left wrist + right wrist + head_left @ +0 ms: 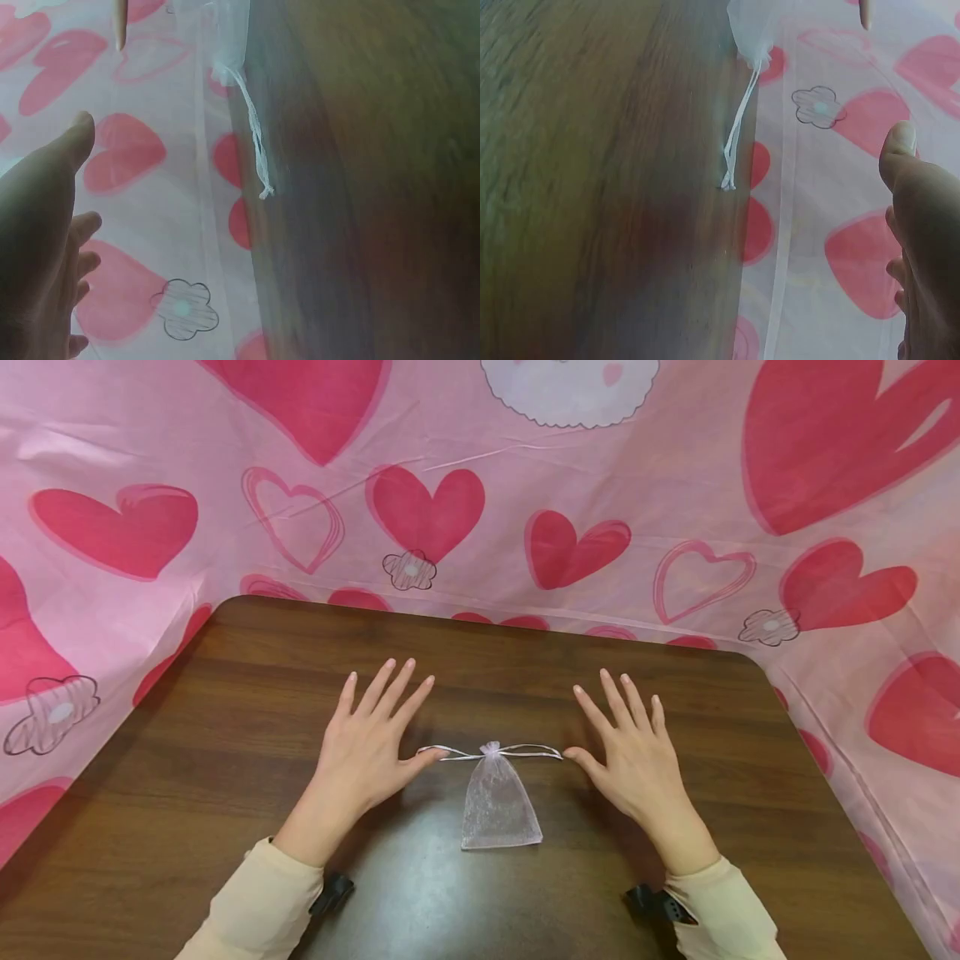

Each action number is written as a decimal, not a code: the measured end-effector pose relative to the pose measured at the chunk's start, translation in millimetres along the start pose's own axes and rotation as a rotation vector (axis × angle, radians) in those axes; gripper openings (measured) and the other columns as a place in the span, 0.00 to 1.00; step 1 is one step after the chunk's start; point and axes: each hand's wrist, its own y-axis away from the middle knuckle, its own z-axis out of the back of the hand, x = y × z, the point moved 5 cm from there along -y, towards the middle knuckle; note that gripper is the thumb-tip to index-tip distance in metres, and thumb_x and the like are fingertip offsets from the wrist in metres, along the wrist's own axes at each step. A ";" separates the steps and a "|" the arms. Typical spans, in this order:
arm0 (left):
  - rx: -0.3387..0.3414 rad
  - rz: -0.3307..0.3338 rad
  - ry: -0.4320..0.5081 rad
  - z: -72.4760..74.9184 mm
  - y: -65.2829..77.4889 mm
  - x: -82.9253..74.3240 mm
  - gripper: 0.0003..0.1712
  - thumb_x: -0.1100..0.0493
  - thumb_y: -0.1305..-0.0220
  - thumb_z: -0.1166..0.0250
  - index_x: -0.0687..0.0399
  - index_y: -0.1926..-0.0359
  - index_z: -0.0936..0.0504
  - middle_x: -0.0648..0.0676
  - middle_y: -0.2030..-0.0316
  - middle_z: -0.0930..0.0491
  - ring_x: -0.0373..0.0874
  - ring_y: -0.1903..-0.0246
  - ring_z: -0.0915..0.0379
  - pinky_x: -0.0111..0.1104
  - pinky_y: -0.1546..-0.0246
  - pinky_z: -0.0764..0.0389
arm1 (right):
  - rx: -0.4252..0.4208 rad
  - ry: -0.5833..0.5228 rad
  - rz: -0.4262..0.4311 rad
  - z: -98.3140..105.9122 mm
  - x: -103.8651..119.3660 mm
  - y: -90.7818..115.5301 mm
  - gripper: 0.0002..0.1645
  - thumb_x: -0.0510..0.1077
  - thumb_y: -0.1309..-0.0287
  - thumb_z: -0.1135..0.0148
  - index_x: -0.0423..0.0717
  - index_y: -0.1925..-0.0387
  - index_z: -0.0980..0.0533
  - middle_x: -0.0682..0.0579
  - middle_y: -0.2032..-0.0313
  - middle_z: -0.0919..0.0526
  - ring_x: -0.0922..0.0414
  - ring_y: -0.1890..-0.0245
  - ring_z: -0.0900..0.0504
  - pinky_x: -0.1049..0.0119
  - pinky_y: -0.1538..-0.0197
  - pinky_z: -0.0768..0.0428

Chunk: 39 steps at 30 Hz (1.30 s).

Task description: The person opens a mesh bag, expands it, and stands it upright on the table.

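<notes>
And here lies the little sheer drawstring bag (501,810), flat on the dark wooden table (150,843), midway between two bare hands, its neck bunched at the top and a white cord running out to either side! The left hand (367,747) hovers with fingers spread wide, thumb reaching inward; the head view has that thumb overlapping the end of the left cord loop (258,139), yet the left wrist view shows the two apart. Across the way, the right hand (637,760) mirrors it, fingers fanned, thumb aimed at the tip of the right cord loop (737,124) and clear of it too. Nobody is pinching anything! With the neck gathered and both loops stretched out, I'd call this the cinching step, apparently complete, a hands-off beat at the cords. Should the neck need tightening, the next move calls, I reckon, for thumb and forefinger to pinch each knotted end and pull both sides evenly, because a bag this light would likely skid towards the stronger tug
</notes>
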 end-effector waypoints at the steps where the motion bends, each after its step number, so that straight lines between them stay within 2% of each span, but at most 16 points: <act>1: 0.003 -0.001 0.001 -0.3 -0.5 -0.4 0.54 0.22 0.44 0.42 0.42 0.23 0.43 0.53 0.23 0.52 0.49 0.24 0.62 0.52 0.28 0.65 | 0.004 0.001 0.002 -0.3 0.8 -0.6 0.46 0.75 0.37 0.53 0.60 0.24 0.44 0.46 0.23 0.52 0.45 0.24 0.57 0.38 0.29 0.58; 4: 0.015 -0.002 0.009 -1.8 -2.3 -1.6 0.54 0.22 0.44 0.43 0.42 0.23 0.43 0.52 0.23 0.52 0.49 0.24 0.63 0.51 0.28 0.66 | 0.017 0.001 0.006 -1.3 3.8 -2.3 0.47 0.70 0.39 0.44 0.59 0.24 0.44 0.46 0.23 0.53 0.45 0.24 0.57 0.38 0.29 0.58; 8: 0.038 -0.005 0.021 -3.7 -4.4 -3.1 0.54 0.22 0.43 0.44 0.42 0.23 0.44 0.52 0.23 0.53 0.49 0.24 0.64 0.51 0.28 0.67 | 0.028 0.005 0.012 -2.8 7.6 -4.2 0.49 0.68 0.41 0.40 0.59 0.24 0.44 0.46 0.23 0.53 0.44 0.24 0.56 0.37 0.30 0.56; 14: 0.053 -0.012 0.035 -7.3 -7.6 -3.3 0.53 0.22 0.42 0.45 0.41 0.23 0.44 0.52 0.23 0.53 0.48 0.24 0.64 0.51 0.28 0.66 | 0.038 0.004 0.023 -5.5 13.5 -7.5 0.48 0.68 0.41 0.41 0.60 0.24 0.43 0.46 0.23 0.51 0.46 0.24 0.57 0.37 0.30 0.54; 22: 0.112 -0.026 0.071 -15.3 -12.9 -6.9 0.51 0.22 0.40 0.48 0.40 0.23 0.46 0.51 0.22 0.55 0.48 0.24 0.66 0.51 0.28 0.65 | 0.053 -0.012 0.041 -10.5 21.2 -10.8 0.46 0.69 0.39 0.43 0.60 0.24 0.42 0.47 0.23 0.51 0.45 0.24 0.55 0.37 0.30 0.54; 31: 0.132 -0.038 0.060 -20.8 -17.0 -12.4 0.51 0.22 0.39 0.48 0.40 0.23 0.45 0.50 0.22 0.54 0.47 0.24 0.65 0.51 0.28 0.64 | 0.111 -0.021 0.040 -16.9 27.9 -14.2 0.46 0.70 0.37 0.46 0.61 0.24 0.44 0.49 0.23 0.53 0.48 0.23 0.58 0.39 0.29 0.57; 39: 0.143 -0.065 0.048 -22.2 -21.1 -16.9 0.50 0.22 0.38 0.49 0.41 0.23 0.45 0.51 0.22 0.54 0.49 0.24 0.64 0.52 0.28 0.63 | 0.119 -0.020 0.066 -22.7 36.3 -16.6 0.46 0.69 0.38 0.45 0.61 0.24 0.44 0.48 0.23 0.51 0.47 0.24 0.56 0.40 0.29 0.55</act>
